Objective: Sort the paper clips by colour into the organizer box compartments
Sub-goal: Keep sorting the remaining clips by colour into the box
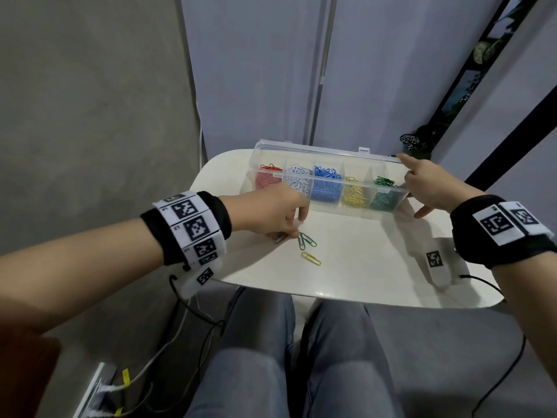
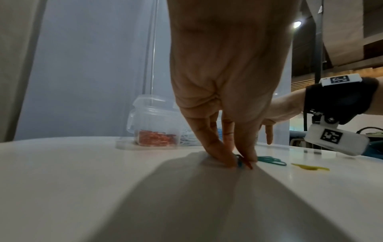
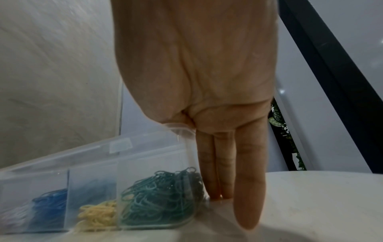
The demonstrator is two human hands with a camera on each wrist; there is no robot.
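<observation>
A clear organizer box (image 1: 325, 152) stands open at the back of the white table (image 1: 361, 267). Its compartments hold red, white, blue, yellow and green clips from left to right. Two green clips (image 1: 306, 241) and a yellow clip (image 1: 311, 258) lie loose in front of it. My left hand (image 1: 294, 233) is down on the table, its fingertips pinching the end of a green clip (image 2: 239, 162). A reddish clip (image 1: 278, 237) shows just under that hand. My right hand (image 1: 422, 185) lies with straight fingers (image 3: 209, 180) against the box's right end wall (image 3: 186, 163), beside the green compartment.
The table's front edge is near my knees (image 1: 301, 357). A white tagged camera unit (image 1: 435, 262) hangs under the right wrist over the table's right part. Cables (image 1: 193, 315) trail down to the left. A grey partition (image 1: 256, 70) rises behind the box.
</observation>
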